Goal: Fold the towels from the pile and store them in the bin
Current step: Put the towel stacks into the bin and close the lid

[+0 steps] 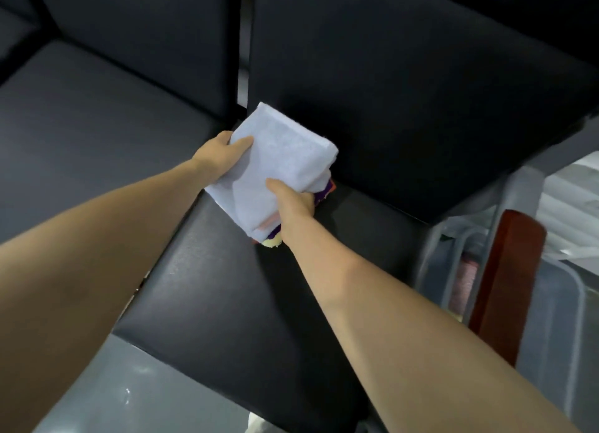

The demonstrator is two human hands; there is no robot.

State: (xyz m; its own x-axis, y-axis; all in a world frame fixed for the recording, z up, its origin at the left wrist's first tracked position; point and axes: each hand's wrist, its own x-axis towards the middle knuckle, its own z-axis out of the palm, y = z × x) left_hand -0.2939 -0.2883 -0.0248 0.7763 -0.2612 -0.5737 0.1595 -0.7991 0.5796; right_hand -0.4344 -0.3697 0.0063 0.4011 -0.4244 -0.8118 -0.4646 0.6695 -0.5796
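White folded towel (275, 166) sits between our two hands above the black seat cushion (227, 303) of a chair. Our left hand (217, 155) grips its far-left edge, thumb curled on top; our right hand (293, 202) clamps the near-right edge, thumb pressed on top. Beneath the towel we see bits of purple, orange and yellow cloth (272, 242). At right stands a clear plastic bin (551, 319) beside a reddish wooden armrest (505, 286)
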